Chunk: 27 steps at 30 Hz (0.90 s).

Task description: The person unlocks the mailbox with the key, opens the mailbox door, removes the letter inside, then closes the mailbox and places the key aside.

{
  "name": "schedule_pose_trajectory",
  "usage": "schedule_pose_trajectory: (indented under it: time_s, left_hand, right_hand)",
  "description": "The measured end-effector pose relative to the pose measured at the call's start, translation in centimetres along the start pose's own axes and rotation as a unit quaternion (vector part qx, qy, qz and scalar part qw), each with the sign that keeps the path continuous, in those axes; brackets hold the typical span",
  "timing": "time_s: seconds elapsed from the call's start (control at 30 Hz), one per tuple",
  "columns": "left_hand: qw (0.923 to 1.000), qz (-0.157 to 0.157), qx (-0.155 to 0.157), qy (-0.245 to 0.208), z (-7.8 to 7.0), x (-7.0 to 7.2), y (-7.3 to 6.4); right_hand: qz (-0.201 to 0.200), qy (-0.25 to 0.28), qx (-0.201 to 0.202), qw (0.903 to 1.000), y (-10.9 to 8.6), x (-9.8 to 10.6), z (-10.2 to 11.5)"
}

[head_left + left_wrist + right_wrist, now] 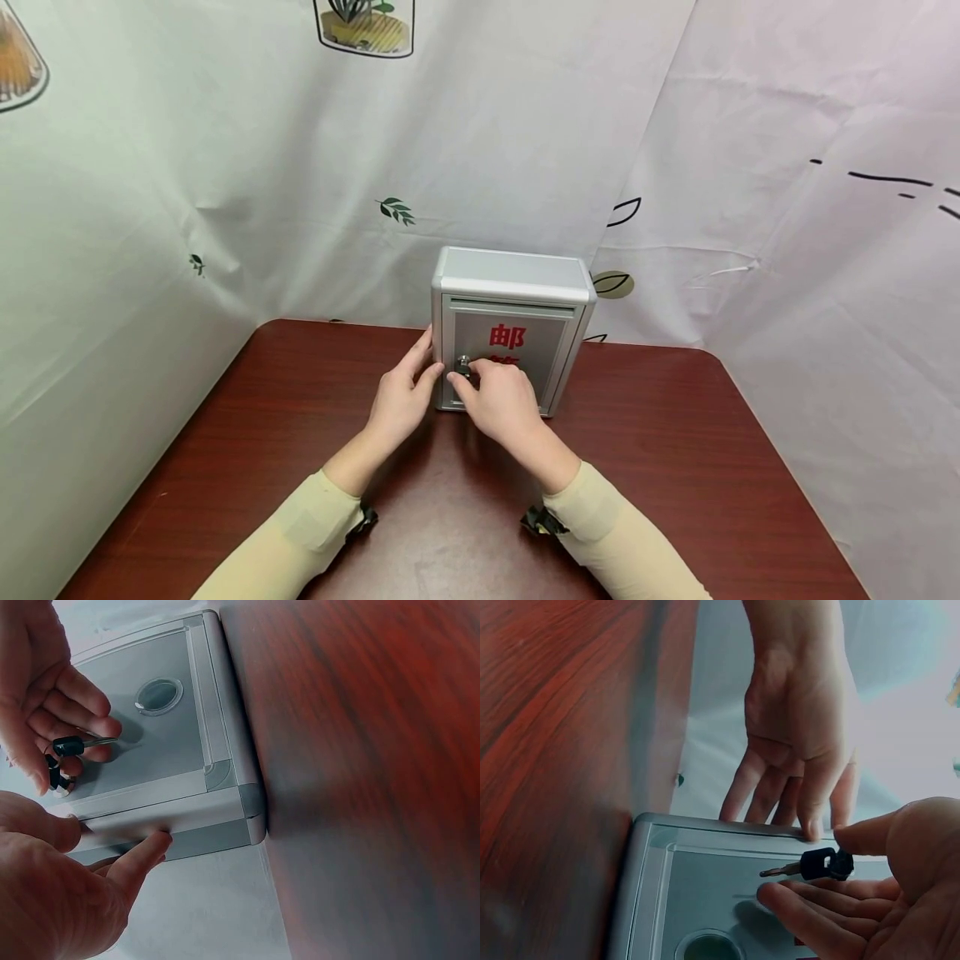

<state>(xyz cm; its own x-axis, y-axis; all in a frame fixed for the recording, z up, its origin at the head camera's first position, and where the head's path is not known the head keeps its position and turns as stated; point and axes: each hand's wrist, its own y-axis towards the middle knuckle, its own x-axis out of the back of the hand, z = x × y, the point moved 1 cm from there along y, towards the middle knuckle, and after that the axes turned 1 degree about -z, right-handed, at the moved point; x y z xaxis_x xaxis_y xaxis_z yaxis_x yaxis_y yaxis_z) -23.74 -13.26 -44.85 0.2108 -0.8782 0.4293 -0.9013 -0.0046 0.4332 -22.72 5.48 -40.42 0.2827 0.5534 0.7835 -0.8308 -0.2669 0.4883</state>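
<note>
Sleeved forearms (630, 542) angle inward, right hand's (506, 400) grip pinching a key (844, 864), left hand (401, 396) straight-fingered against the box (517, 267).

Desk (675, 450), reddish-brown, rounded corners, lower frame; creased white sheeting (525, 125), upper frame; green sprig print (395, 211), left of centre.

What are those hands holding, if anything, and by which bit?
The right hand seems to pinch the key at the lock by its black head. The left hand just rests its fingers against the side of the box.
</note>
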Motion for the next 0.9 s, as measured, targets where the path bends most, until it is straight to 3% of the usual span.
schedule_pose_trajectory:
  time_s: [0.13, 0.9]
  left_hand:
    - [1.0, 0.0, 0.0, 0.001, 0.03, 0.0, -0.01]
    - [1.0, 0.001, -0.004, 0.004, 0.23, -0.05, 0.03]
  right_hand:
    - [0.007, 0.027, -0.015, 0.9995, 0.11, 0.08, -0.04]
    - [-0.005, 0.076, -0.029, 0.9967, 0.04, -0.56, -0.64]
